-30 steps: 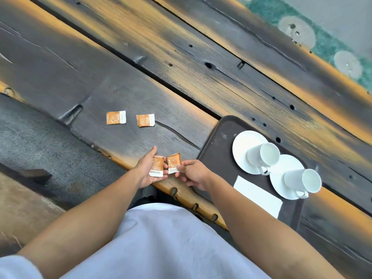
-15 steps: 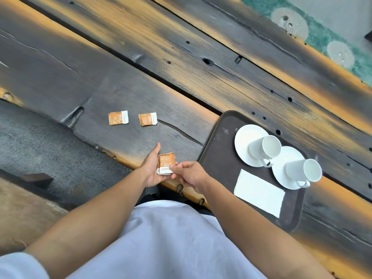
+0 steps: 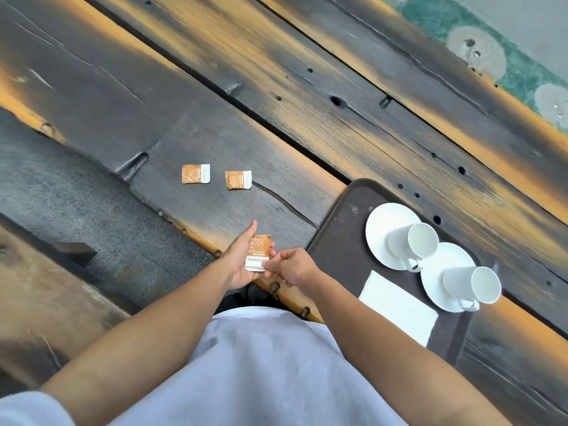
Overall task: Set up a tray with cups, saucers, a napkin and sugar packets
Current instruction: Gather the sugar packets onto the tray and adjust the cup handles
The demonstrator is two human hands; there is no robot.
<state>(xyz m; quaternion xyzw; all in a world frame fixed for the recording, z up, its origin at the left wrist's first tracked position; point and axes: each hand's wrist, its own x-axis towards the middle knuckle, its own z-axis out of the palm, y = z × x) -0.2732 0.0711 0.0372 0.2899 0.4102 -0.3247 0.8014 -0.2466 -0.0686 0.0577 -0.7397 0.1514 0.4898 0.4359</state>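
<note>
At the near edge of the dark plank surface [image 3: 276, 133], the right hand [image 3: 292, 267] pinched the white end of a sugar packet [image 3: 258, 250] that lay on the flat, straight-fingered left hand [image 3: 242, 262]. Farther in, on bare wood, lay a second packet [image 3: 195, 173] and a third packet [image 3: 238, 179], near each other and well left of the tray [image 3: 338, 241]. The tray sat on the right and held two cups [image 3: 413, 245] on saucers [image 3: 381, 222] and a napkin [image 3: 399, 309] nearest the person. A green patterned strip [image 3: 461, 23] showed beyond the far edge.
</note>
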